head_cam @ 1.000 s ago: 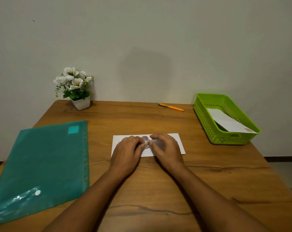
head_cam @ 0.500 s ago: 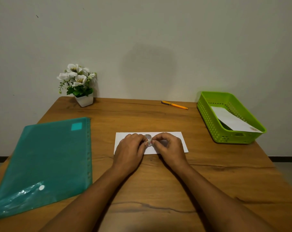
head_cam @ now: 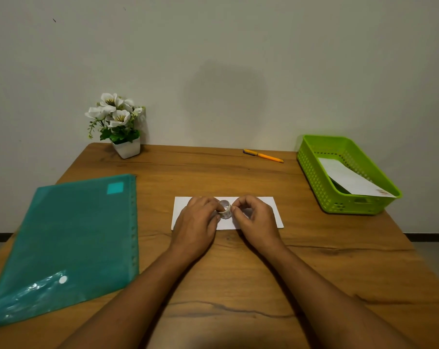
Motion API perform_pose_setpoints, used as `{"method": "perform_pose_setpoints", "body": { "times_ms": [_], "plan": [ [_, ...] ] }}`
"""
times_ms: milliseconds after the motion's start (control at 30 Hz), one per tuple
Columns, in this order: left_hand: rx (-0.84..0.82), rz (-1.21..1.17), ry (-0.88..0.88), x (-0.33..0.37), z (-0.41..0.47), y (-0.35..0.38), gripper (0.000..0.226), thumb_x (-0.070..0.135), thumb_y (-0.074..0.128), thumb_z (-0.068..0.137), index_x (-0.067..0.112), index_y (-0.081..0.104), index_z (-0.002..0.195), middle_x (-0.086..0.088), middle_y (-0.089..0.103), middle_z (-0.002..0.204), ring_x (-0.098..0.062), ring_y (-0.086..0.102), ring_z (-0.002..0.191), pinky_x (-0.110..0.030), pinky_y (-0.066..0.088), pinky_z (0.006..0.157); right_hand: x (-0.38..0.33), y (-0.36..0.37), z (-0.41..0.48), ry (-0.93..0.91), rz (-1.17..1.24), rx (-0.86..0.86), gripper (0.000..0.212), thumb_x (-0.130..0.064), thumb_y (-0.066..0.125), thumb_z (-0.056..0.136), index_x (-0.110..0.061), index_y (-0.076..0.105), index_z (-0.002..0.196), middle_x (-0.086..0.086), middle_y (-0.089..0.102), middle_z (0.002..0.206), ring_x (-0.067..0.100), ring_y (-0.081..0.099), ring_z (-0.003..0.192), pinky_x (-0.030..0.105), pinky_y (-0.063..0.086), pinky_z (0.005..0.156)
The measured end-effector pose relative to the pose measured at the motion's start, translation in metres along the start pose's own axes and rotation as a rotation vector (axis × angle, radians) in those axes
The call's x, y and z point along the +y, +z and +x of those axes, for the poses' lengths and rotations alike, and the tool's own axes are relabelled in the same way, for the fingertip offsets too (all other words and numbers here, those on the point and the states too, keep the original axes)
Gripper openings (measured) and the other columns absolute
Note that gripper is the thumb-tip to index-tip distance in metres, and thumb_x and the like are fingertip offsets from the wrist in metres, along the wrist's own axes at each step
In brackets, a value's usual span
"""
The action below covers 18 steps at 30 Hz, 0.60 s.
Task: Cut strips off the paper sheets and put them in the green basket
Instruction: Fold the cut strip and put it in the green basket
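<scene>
A white paper strip (head_cam: 272,210) lies flat on the wooden table (head_cam: 238,273), mid-table. Both hands are over it. My left hand (head_cam: 194,225) holds a small roll of clear tape (head_cam: 225,210) between thumb and fingers. My right hand (head_cam: 256,222) pinches at the roll's right edge with thumb and forefinger. The green basket (head_cam: 314,172) stands at the table's right edge with a white paper piece (head_cam: 349,180) lying inside it. No cutting tool shows.
A teal plastic folder (head_cam: 69,238) lies on the left of the table. A white pot of artificial flowers (head_cam: 121,127) stands at the back left by the wall. An orange pen (head_cam: 263,155) lies at the back edge.
The hands stay together over the paper, working the tape roll. The view has shifted slightly; the paper and basket have not moved.
</scene>
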<state>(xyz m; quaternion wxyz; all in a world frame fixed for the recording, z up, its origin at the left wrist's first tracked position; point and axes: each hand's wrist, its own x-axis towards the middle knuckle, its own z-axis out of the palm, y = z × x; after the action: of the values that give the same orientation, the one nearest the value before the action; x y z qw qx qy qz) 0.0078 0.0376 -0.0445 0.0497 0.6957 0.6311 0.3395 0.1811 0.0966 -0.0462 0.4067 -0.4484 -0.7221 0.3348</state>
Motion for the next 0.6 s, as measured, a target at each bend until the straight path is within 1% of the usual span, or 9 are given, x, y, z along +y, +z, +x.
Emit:
{"method": "perform_pose_setpoints", "body": {
  "times_ms": [67,167,300,400,500,600],
  "plan": [
    [0.008,-0.001,-0.016,0.0014,0.0008,-0.0017,0.014,0.019,0.064,0.095,0.024,0.068,0.107,0.012,0.065,0.111,-0.013,0.053,0.107,-0.035,0.049,0.084,0.0002,-0.0008,0.0,0.005,0.005,0.01,0.008,-0.015,0.069,0.092,-0.022,0.071,0.089,-0.011,0.073,0.088,0.008,0.069,0.091,0.035,0.06,0.084],
    [0.021,0.002,-0.044,0.0022,0.0008,-0.0017,0.012,0.022,0.063,0.097,0.024,0.069,0.108,0.011,0.065,0.11,-0.012,0.053,0.106,-0.033,0.048,0.082,-0.0005,-0.0014,-0.0001,0.002,0.005,0.011,0.009,-0.014,0.07,0.093,-0.022,0.071,0.089,-0.011,0.072,0.088,0.007,0.069,0.091,0.033,0.059,0.085],
    [0.049,0.03,-0.103,0.002,0.0018,-0.0003,0.012,0.027,0.062,0.099,0.024,0.068,0.108,0.011,0.063,0.112,-0.009,0.051,0.107,-0.028,0.045,0.078,-0.0021,-0.0016,-0.001,0.011,0.002,0.012,0.01,-0.013,0.071,0.092,-0.022,0.071,0.089,-0.012,0.072,0.088,0.006,0.068,0.091,0.03,0.059,0.084],
    [0.054,0.028,-0.119,0.0001,0.0008,0.0006,0.01,0.027,0.062,0.099,0.024,0.068,0.107,0.011,0.064,0.116,-0.008,0.051,0.108,-0.025,0.041,0.078,-0.0021,-0.0016,-0.0014,0.007,-0.006,0.002,0.01,-0.014,0.072,0.092,-0.023,0.071,0.088,-0.012,0.072,0.087,0.005,0.067,0.091,0.03,0.058,0.084],
    [0.063,0.029,-0.13,0.0007,0.0006,0.0004,0.011,0.028,0.062,0.099,0.023,0.068,0.107,0.01,0.064,0.115,-0.009,0.051,0.108,-0.027,0.043,0.078,-0.0025,-0.002,-0.0016,0.016,-0.008,-0.002,0.01,-0.014,0.072,0.092,-0.023,0.071,0.088,-0.012,0.072,0.088,0.005,0.067,0.091,0.03,0.059,0.084],
    [0.082,0.022,-0.15,0.0012,0.0004,-0.0007,0.014,0.031,0.062,0.099,0.021,0.069,0.106,0.008,0.064,0.112,-0.012,0.052,0.106,-0.032,0.048,0.078,-0.0017,-0.0014,-0.0007,0.024,-0.017,-0.003,0.009,-0.015,0.072,0.091,-0.023,0.072,0.089,-0.013,0.071,0.089,0.003,0.067,0.092,0.03,0.059,0.084]
  ]
}}
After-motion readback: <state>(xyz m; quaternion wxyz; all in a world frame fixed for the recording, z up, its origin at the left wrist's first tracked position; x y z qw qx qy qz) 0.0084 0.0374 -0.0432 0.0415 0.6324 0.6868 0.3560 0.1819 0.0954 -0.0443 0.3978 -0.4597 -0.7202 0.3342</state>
